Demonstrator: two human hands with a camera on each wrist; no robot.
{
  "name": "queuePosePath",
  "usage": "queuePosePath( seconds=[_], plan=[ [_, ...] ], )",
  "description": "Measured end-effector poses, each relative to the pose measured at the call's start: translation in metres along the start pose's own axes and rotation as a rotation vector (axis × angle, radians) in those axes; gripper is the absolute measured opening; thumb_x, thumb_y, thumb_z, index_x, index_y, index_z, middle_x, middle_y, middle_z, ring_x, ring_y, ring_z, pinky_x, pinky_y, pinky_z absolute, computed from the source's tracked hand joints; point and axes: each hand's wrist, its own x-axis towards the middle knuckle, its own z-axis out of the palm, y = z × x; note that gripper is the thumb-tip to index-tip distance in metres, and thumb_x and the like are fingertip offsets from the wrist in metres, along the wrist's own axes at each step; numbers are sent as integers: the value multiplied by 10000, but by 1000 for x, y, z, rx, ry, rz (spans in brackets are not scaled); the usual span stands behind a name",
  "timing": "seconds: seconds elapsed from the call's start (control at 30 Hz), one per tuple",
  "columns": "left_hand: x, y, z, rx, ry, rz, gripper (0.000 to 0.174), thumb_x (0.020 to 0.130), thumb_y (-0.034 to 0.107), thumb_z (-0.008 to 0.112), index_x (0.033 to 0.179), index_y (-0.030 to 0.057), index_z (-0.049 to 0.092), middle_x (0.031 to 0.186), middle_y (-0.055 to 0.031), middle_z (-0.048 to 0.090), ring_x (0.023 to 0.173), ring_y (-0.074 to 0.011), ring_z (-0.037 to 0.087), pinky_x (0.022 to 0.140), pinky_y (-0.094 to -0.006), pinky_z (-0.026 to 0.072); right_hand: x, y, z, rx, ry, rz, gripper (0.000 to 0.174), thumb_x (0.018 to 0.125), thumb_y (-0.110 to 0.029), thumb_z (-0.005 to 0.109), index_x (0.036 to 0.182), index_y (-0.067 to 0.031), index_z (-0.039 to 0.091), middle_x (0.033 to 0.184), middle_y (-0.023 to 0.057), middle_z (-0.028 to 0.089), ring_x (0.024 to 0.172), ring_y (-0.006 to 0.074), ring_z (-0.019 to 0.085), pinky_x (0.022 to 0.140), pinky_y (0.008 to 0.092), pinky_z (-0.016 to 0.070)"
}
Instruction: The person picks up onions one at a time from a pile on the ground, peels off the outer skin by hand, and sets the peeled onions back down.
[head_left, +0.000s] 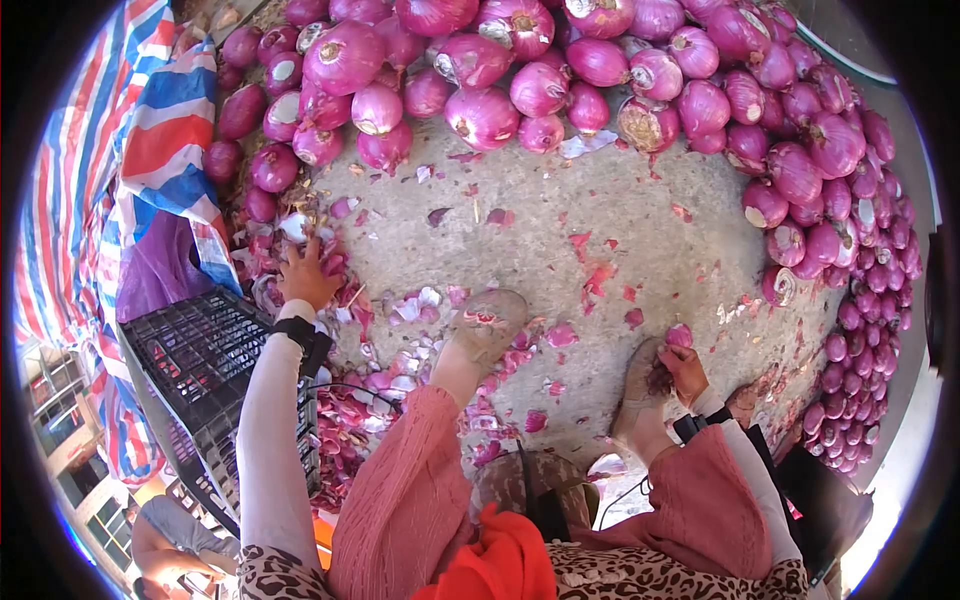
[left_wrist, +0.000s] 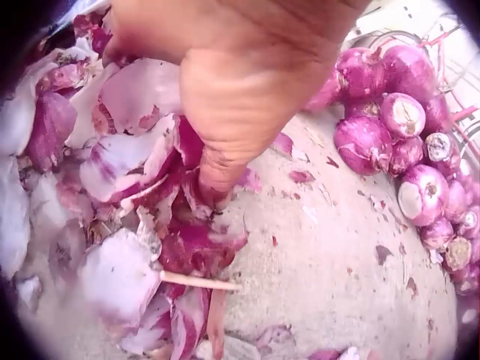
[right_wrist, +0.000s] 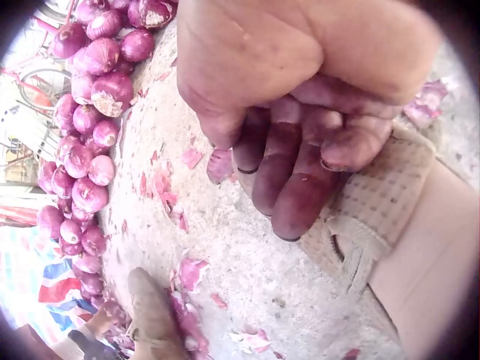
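Note:
My left hand (head_left: 308, 276) reaches into a heap of loose onion skins (left_wrist: 124, 169) at the left. In the left wrist view its thumb points down onto purple skins; the other fingers are largely hidden. My right hand (head_left: 684, 375) is low beside my right shoe (head_left: 640, 385), palm toward the wrist camera. Its stained fingers (right_wrist: 300, 195) are loosely bent, with no object visible in the palm. A small purple onion piece (right_wrist: 220, 165) shows just past the thumb tip. Purple onions (head_left: 540, 90) lie piled in a broad arc across the far side and right.
A black plastic crate (head_left: 205, 345) stands at the left beside a purple mesh bag (head_left: 160, 270) and a striped tarp (head_left: 170, 120). My left shoe (head_left: 490, 325) rests among scattered skins on the concrete floor (head_left: 470, 215). A thin stick (left_wrist: 199, 281) lies among the skins.

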Motion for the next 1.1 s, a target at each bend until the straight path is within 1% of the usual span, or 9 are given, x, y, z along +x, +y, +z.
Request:
queuePosePath(
  seconds=[0.17, 0.3, 0.4, 0.5, 0.63, 0.67, 0.8, 0.87, 1.1],
  plan=[
    [-28, -12, 22, -66, 28, 83, 757, 650, 246, 764, 1330, 192, 435, 1296, -218, 395, 1149, -450, 460, 918, -547, 429, 5, 6, -10, -28, -30, -5, 144, 913, -144, 573, 863, -12, 603, 716, 67, 621, 566, 200, 654, 485, 325, 541],
    [-71, -21, 45, -197, 149, 244, 553, 661, 132, 707, 1186, 141, 533, 1157, -238, 453, 1035, -444, 514, 847, -494, 463, -2, -1, -4, -33, -28, 5, 153, 913, -143, 574, 831, -18, 606, 706, 61, 626, 559, 185, 651, 490, 304, 531],
    [-105, -21, 45, -1, 137, 400, 453, 668, 79, 670, 1105, 133, 565, 1069, -217, 475, 966, -421, 539, 784, -480, 478, 1, 3, -8, -12, -35, 16, 154, 913, -144, 578, 833, -16, 605, 713, 64, 630, 562, 188, 652, 496, 306, 536],
    [-128, -24, 57, -6, 21, 399, 383, 691, 73, 644, 1063, 138, 583, 1024, -193, 484, 896, -400, 560, 729, -471, 487, 1, 3, -9, -6, -45, 17, 156, 912, -151, 586, 837, -16, 603, 723, 67, 633, 568, 188, 653, 498, 307, 537],
    [-164, -24, 69, 97, -120, 336, 254, 764, 91, 579, 1014, 131, 601, 1045, -187, 489, 895, -394, 582, 686, -465, 518, -2, -2, -5, -13, -44, 33, 157, 912, -158, 595, 837, -20, 602, 733, 66, 631, 574, 185, 652, 497, 306, 536],
    [-171, -30, 78, 120, -96, 380, 245, 780, 93, 566, 1019, 128, 599, 1053, -189, 490, 901, -391, 589, 685, -459, 531, -1, 0, -6, -14, -40, 26, 157, 912, -159, 595, 839, -20, 602, 733, 66, 631, 573, 187, 652, 500, 307, 538],
    [-203, -47, 96, 55, -291, 321, 254, 789, 110, 559, 1039, 126, 599, 1076, -203, 480, 884, -394, 593, 681, -466, 541, 2, 4, -10, -24, -38, 5, 155, 913, -159, 593, 842, -21, 602, 733, 65, 630, 573, 187, 651, 511, 303, 540],
    [-220, -55, 105, 36, -384, 213, 258, 793, 134, 566, 1049, 125, 598, 1061, -203, 502, 873, -390, 602, 679, -468, 541, 2, 5, -10, -16, -48, 10, 151, 914, -155, 589, 845, -21, 602, 732, 65, 631, 574, 186, 651, 513, 301, 540],
    [-250, -86, 99, 181, -888, 96, 271, 799, 186, 582, 1059, 110, 596, 1019, -196, 544, 845, -384, 618, 680, -470, 539, -2, -1, -7, -14, -47, 28, 124, 913, -127, 575, 868, -14, 602, 736, 73, 636, 572, 202, 654, 507, 322, 547]
  ],
)
